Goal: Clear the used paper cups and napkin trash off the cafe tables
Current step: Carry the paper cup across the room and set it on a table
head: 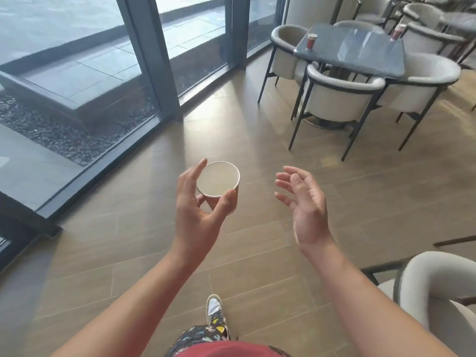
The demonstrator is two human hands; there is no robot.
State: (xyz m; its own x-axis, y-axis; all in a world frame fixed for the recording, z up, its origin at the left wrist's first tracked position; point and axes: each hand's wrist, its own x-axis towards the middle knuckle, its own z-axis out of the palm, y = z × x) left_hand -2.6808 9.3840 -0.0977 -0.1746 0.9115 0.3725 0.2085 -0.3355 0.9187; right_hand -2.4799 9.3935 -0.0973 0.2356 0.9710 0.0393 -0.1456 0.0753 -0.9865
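Left hand (198, 210) grips paper cup (218, 180) (right hand (305, 202) empty, beside).

A cafe seating area runs beside floor-to-ceiling windows (77, 47). A dark square tabletop (332, 52) is ringed by cream tub chairs (337, 99) on thin black legs; a red paper cup (312, 42) stands near its left edge and a second cup (398, 32) at its far corner. More matching chairs (422, 14) fill the background, over a wood-plank floor (257, 140).
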